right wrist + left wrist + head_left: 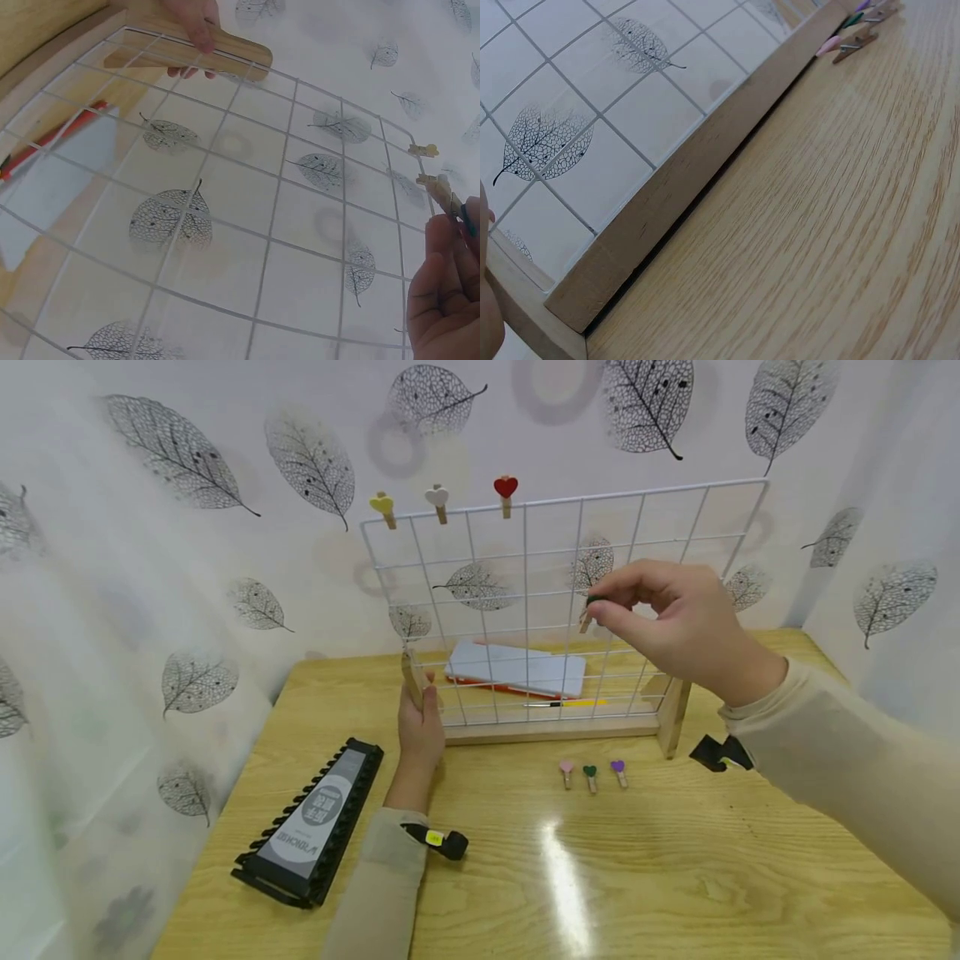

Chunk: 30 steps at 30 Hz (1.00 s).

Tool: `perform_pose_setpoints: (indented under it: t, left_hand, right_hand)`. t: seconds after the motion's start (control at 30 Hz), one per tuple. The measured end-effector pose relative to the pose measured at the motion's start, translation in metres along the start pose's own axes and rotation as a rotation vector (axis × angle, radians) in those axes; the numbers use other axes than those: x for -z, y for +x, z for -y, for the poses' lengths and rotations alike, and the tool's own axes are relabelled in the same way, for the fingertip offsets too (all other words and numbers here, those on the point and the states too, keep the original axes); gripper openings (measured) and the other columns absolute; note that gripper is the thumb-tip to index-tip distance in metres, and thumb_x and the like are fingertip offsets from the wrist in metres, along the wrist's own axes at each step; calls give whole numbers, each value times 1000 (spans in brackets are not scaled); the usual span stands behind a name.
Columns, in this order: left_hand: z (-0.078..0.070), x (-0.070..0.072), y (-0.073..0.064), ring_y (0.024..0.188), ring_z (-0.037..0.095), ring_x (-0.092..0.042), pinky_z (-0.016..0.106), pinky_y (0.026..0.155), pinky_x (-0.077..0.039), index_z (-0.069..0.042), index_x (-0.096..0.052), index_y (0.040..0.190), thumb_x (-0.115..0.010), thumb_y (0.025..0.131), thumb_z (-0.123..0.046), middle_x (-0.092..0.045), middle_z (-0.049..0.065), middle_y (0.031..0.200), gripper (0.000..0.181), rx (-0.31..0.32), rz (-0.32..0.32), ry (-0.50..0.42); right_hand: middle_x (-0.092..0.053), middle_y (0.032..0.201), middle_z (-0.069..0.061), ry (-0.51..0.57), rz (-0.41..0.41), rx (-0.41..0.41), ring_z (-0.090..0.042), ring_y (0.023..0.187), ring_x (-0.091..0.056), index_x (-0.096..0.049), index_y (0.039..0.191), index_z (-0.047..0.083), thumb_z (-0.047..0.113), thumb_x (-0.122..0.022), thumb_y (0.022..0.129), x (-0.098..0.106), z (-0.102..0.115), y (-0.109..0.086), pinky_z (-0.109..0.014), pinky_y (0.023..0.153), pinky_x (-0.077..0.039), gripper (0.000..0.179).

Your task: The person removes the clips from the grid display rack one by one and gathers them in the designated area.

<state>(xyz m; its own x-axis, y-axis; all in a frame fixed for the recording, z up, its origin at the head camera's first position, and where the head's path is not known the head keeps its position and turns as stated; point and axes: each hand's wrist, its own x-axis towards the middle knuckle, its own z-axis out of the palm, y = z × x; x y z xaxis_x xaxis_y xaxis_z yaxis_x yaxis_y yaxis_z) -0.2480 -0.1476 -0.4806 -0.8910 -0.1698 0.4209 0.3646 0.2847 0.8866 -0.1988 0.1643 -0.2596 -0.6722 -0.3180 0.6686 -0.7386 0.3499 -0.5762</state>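
Note:
My right hand (667, 618) pinches a small wooden clothespin (584, 623) with a dark green heart between thumb and fingertips, in front of the white wire grid (527, 610). In the right wrist view, the same clothespin (445, 196) appears near the grid's top edge. My left hand (422, 727) grips the wooden side post (411, 678) of the grid's stand. Clipped along the top wire are clothespins with a yellow heart (382, 504), a white heart (437, 496) and a red heart (506, 488). Pink (566, 768), green (590, 772) and purple (618, 767) heart clothespins lie on the table.
A black rack (318, 818) with a printed label lies left of my left forearm. Behind the grid are a pale flat case (517, 668) and a yellow-handled brush-like tool (585, 702). The stand's right foot (672, 718) reaches the wooden table (675, 860). A leaf-patterned wall covering stands behind.

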Motion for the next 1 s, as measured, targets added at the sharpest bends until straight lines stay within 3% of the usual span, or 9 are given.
perform_pose_setpoints:
  t: [0.33,0.5,0.6,0.73,0.83,1.0]
  left_hand:
    - [-1,0,0,86,42,-51,41,75,-43,2,-48,136,-40,109,-9,-52,28,103,30,-6,-4,-12]
    - [-1,0,-1,90,42,-52,42,78,-43,1,-48,136,-40,110,-17,-53,29,106,33,2,-1,-10]
    - [0,1,-1,91,42,-53,42,79,-44,0,-48,136,-38,111,-26,-53,31,107,38,-2,8,-3]
    - [0,1,-1,81,30,-49,39,73,-42,1,-48,136,-37,110,-32,-52,32,101,43,-18,14,2]
    - [-5,1,-1,79,22,-47,39,73,-42,2,-48,135,-38,111,-24,-52,31,98,37,-26,4,3]
    - [-7,0,-1,85,39,-52,46,79,-42,5,-48,135,-39,109,-8,-52,30,100,31,-16,-4,-8]
  right_hand:
    - [-71,81,2,47,103,-98,-12,72,-63,-76,97,8,-4,-73,89,-14,-12,-29,-21,63,-45,15]
    - [-70,80,4,54,167,-153,-12,72,-64,-75,96,11,-1,-74,89,-24,-21,-47,-21,64,-48,14]
    - [-68,79,8,25,213,-191,-10,71,-62,-75,96,15,4,-75,90,-30,-28,-59,-23,59,-46,12]
    - [-68,80,9,-2,277,-238,-10,69,-60,-75,96,18,9,-75,92,-39,-36,-75,-26,53,-45,9]
    - [-68,81,8,10,333,-306,-10,67,-60,-75,98,17,13,-74,93,-47,-41,-86,-28,54,-47,6]
    - [-69,82,10,38,392,-345,-8,68,-60,-76,98,17,17,-74,94,-62,-50,-107,-27,56,-49,5]
